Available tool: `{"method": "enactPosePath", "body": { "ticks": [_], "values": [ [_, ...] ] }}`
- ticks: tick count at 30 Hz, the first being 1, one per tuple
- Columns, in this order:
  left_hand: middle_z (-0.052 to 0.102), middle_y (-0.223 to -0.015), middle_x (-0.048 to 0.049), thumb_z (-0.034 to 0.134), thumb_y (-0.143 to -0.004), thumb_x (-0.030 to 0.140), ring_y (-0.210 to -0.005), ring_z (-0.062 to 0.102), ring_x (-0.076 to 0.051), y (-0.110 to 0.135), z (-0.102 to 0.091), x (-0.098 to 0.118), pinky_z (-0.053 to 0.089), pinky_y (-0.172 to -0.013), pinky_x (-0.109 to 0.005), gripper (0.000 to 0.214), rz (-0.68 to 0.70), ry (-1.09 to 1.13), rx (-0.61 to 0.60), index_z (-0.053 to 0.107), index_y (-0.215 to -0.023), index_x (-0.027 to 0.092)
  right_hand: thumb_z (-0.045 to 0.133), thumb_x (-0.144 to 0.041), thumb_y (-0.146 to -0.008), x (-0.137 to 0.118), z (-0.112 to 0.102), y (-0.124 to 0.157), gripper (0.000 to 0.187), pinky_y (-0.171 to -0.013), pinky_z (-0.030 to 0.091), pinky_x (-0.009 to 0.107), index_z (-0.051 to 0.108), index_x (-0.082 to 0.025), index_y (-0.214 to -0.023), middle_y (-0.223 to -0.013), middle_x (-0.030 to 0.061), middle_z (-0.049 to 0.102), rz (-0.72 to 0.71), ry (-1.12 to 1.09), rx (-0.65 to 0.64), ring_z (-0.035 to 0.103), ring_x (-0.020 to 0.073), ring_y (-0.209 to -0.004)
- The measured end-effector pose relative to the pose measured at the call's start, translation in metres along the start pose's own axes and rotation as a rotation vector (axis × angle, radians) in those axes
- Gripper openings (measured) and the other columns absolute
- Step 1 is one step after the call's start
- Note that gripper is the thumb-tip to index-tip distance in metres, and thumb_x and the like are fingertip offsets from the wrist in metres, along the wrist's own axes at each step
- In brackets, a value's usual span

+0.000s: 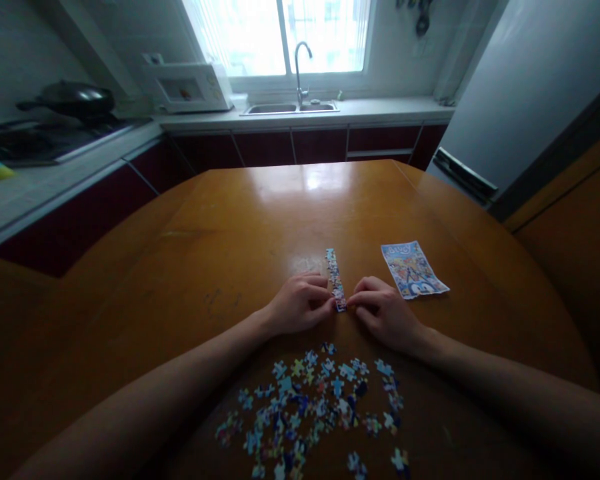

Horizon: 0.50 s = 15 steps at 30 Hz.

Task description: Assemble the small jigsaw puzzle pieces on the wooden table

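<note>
A short strip of joined puzzle pieces (335,275) lies on the round wooden table (240,227), running away from me. My left hand (300,303) and my right hand (383,312) meet at the strip's near end, fingers curled and pinching the last piece there. Several loose puzzle pieces (315,407) are scattered on the table just in front of me, between my forearms. A printed picture sheet (413,268) lies flat to the right of the strip.
Beyond the table runs a kitchen counter with a sink and tap (300,100), a microwave (187,85) and a wok on a stove (75,100). A grey fridge (520,93) stands at the right.
</note>
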<state>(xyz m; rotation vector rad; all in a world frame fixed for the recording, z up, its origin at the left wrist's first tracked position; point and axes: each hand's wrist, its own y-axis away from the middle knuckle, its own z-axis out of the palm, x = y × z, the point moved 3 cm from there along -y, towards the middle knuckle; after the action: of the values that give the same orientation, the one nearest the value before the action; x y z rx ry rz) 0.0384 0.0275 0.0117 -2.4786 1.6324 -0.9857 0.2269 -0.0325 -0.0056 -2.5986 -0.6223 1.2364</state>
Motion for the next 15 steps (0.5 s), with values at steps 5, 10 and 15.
{"method": "enactPosePath", "body": {
  "ticks": [5,10,15],
  "values": [
    [0.049,-0.063,0.0002,0.051,-0.098,0.027,-0.066,0.046,-0.013,-0.0008,0.0015,-0.0003,0.036,-0.068,-0.031,0.04,0.0,0.003,-0.036,0.062,-0.061,0.017,0.062,-0.009,-0.086,0.0006,0.0023,0.0004,0.019,-0.075,0.046,0.033,0.076,-0.021,-0.084,-0.086,0.0047,0.066,-0.018,0.009,-0.025,0.058,0.0185,-0.083],
    [0.048,-0.062,0.0008,0.052,-0.097,0.025,-0.065,0.045,-0.013,-0.0024,0.0029,-0.002,0.036,-0.068,-0.03,0.039,-0.013,0.013,-0.042,0.059,-0.059,0.016,0.063,-0.01,-0.086,0.0014,0.0032,-0.0003,0.019,-0.077,0.047,0.035,0.077,-0.023,-0.084,-0.087,0.0048,0.066,-0.015,0.044,-0.042,0.058,0.0194,-0.083],
    [0.045,-0.061,0.0013,0.052,-0.097,0.025,-0.064,0.043,-0.012,-0.0006,0.0033,-0.0035,0.035,-0.065,-0.029,0.04,-0.021,0.05,-0.011,0.057,-0.059,0.016,0.06,-0.011,-0.087,0.0014,0.0016,-0.001,0.019,-0.076,0.048,0.035,0.076,-0.022,-0.084,-0.086,0.0046,0.066,0.011,-0.013,-0.011,0.059,0.0189,-0.083]
  ]
}}
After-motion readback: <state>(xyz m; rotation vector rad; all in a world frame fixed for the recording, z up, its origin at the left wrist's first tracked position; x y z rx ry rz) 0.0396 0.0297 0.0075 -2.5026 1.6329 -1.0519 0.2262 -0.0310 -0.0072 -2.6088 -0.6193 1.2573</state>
